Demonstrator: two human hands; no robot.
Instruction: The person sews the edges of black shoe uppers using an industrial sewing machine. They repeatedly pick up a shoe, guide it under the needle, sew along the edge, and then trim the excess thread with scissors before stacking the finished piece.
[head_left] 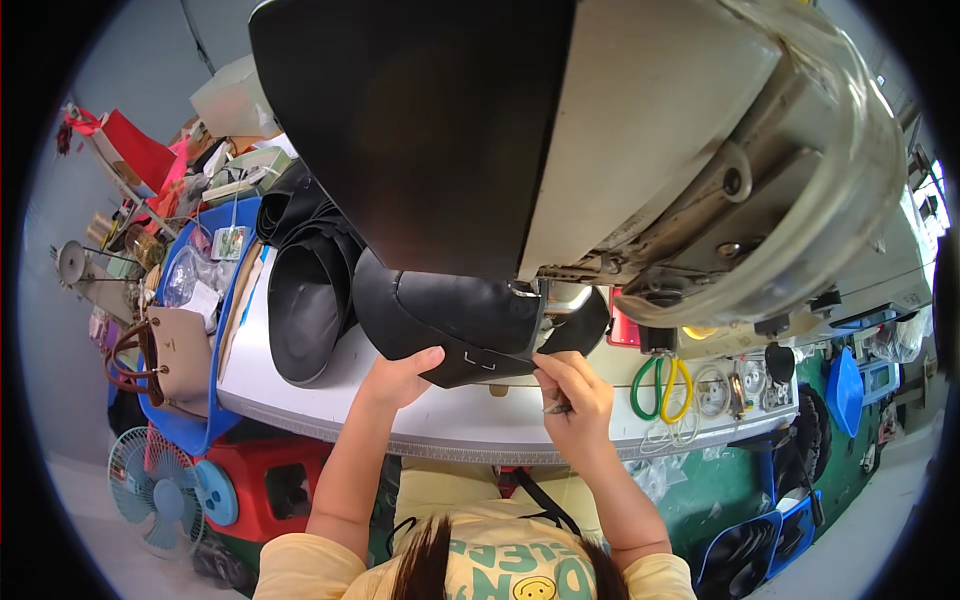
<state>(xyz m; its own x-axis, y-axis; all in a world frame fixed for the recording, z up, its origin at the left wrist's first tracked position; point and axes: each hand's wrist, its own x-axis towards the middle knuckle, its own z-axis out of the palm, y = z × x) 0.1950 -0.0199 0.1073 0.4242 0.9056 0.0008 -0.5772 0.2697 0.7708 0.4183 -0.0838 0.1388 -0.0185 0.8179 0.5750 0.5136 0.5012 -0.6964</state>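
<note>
A black leather piece point(450, 325) with a curved seam and small pale marks near its front edge lies under the head of a sewing machine point(640, 170). My left hand point(400, 378) grips its front left edge, thumb on top and fingers hidden beneath. Close to the needle area, my right hand point(578, 400) pinches the front right corner between thumb and fingers. Something small and dark shows in that palm, too hidden to name. Left of the work, a stack of curved black leather pieces point(305, 310) rests on the white table point(400, 425).
Green-handled and yellow-handled scissors point(677, 390) lie right of my right hand, beside bobbins and thread. A blue bin point(205, 425) with a beige handbag point(180, 360) stands left. Below are a fan point(155, 490) and a red stool point(260, 485). Blue crates point(740, 555) stand lower right.
</note>
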